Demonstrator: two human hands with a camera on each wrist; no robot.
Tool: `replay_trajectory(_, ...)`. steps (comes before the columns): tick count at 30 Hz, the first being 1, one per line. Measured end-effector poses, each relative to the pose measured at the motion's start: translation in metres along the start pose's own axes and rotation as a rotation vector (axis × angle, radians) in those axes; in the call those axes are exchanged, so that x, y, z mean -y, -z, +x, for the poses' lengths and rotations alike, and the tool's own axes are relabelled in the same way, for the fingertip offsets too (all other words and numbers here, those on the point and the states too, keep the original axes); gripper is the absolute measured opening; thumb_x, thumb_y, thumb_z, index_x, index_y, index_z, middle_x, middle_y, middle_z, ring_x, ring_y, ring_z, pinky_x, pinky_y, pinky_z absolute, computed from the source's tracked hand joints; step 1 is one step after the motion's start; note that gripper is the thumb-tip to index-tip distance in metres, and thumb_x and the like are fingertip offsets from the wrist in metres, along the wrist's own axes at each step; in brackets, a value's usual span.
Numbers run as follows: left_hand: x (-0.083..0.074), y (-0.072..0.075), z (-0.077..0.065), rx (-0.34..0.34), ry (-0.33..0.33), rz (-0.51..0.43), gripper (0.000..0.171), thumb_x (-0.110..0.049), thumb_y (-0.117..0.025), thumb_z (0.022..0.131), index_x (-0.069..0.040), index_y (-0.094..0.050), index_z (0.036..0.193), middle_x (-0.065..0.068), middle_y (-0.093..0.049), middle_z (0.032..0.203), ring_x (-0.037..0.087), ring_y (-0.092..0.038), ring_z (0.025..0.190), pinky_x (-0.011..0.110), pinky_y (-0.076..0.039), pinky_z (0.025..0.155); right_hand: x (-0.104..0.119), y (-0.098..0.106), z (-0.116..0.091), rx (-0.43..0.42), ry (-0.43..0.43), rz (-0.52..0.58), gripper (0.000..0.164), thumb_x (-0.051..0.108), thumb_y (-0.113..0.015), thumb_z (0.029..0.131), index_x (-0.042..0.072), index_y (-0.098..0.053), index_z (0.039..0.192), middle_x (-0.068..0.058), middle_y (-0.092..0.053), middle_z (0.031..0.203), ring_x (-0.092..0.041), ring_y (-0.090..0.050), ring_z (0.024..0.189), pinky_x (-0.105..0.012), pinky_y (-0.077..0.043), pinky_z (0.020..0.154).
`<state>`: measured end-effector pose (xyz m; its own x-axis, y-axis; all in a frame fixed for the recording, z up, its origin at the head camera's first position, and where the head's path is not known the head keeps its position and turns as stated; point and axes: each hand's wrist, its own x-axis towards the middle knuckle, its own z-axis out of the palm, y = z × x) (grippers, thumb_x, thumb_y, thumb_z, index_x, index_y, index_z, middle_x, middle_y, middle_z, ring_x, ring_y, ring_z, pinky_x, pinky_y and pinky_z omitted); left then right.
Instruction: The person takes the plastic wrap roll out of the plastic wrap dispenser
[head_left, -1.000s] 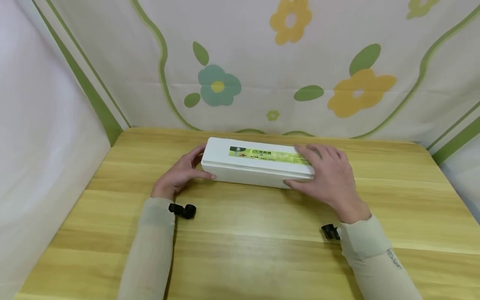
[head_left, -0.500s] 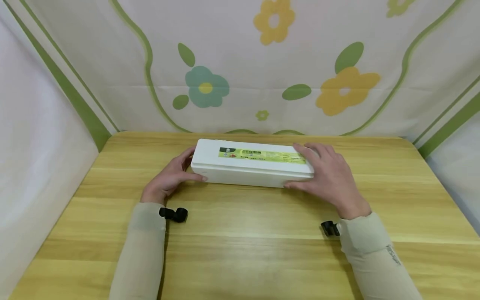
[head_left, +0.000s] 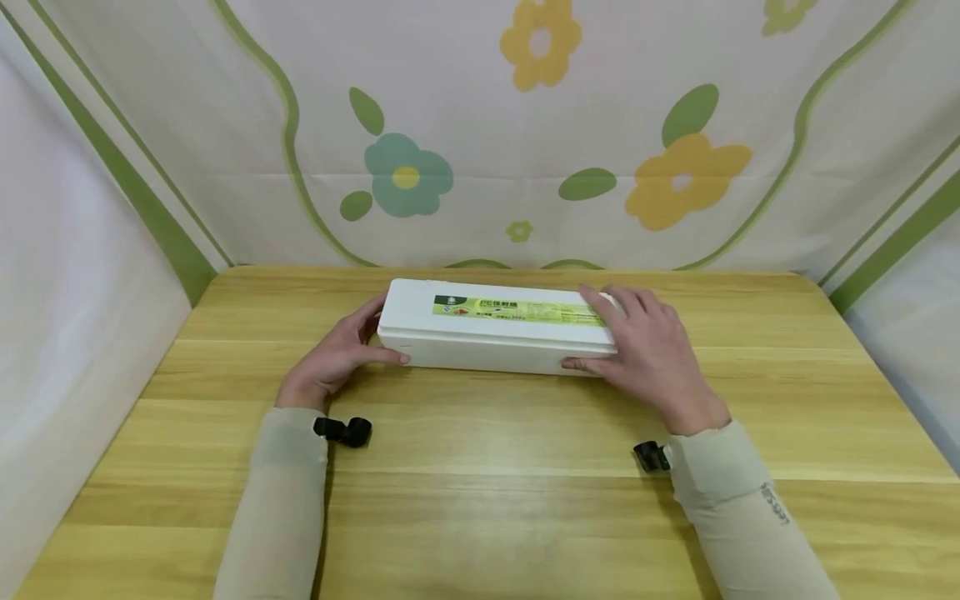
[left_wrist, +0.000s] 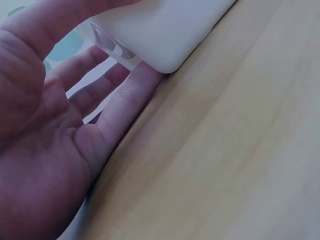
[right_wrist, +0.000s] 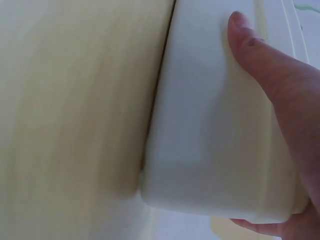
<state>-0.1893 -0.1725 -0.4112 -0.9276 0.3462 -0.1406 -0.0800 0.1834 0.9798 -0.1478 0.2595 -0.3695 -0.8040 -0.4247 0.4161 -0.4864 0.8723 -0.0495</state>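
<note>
A long white cling film box (head_left: 495, 333), with a green and yellow label (head_left: 517, 311) on its lid, lies on the wooden table. My left hand (head_left: 341, 350) holds its left end, thumb on the front face and fingers behind; in the left wrist view some fingers (left_wrist: 125, 95) reach round the box end, low against the tabletop. At the other end, my right hand (head_left: 652, 354) grips the box across its lid and front. Its thumb (right_wrist: 260, 55) presses the front face in the right wrist view. The lid looks closed; the box's back side is hidden.
The wooden tabletop (head_left: 480, 500) stretches in front of the box. Behind it hangs a pale curtain (head_left: 480, 108) with printed flowers, and another pale cloth (head_left: 75, 275) stands at the left. Small black camera mounts (head_left: 345, 431) sit on both sleeves.
The head view has turned slightly, so the scene sits further left in it. Both hands keep their hold, and the box stays in nearly the same place on the table.
</note>
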Motion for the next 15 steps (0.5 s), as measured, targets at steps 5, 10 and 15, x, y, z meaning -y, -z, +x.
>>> replay_trajectory(5, -0.0022, -0.0030, -0.0006, 0.007, -0.008, 0.008, 0.112, -0.001, -0.092, 0.080, -0.035, -0.034, 0.170, -0.003, -0.036, 0.174, 0.024, -0.032, 0.157, 0.051, -0.027, 0.130, -0.0029, 0.0002, -0.0003, 0.012, -0.020, -0.010, 0.102, 0.062, -0.093, 0.074, 0.017, -0.053, 0.156, -0.018, -0.064, 0.141, -0.047, -0.059, 0.128, -0.071, -0.050, 0.100)
replay_trajectory(10, 0.0000, 0.0001, -0.0024, 0.004, -0.014, 0.014, 0.110, 0.001, -0.091, 0.080, -0.032, -0.035, 0.169, -0.001, -0.039, 0.171, 0.025, -0.035, 0.154, 0.050, -0.030, 0.128, -0.0033, -0.0032, -0.0004, -0.018, 0.004, 0.025, 0.104, 0.062, -0.094, 0.070, 0.015, -0.055, 0.154, -0.018, -0.065, 0.139, -0.048, -0.061, 0.125, -0.071, -0.050, 0.098)
replay_trajectory(15, 0.0029, 0.0008, -0.0047, 0.001, -0.038, -0.005, 0.108, 0.001, -0.092, 0.079, -0.030, -0.039, 0.168, -0.001, -0.041, 0.171, 0.024, -0.034, 0.156, 0.051, -0.025, 0.130, -0.0031, -0.0017, 0.0017, -0.063, 0.039, 0.031, 0.110, 0.065, -0.096, 0.061, 0.012, -0.060, 0.150, -0.019, -0.068, 0.137, -0.048, -0.063, 0.122, -0.071, -0.052, 0.095)
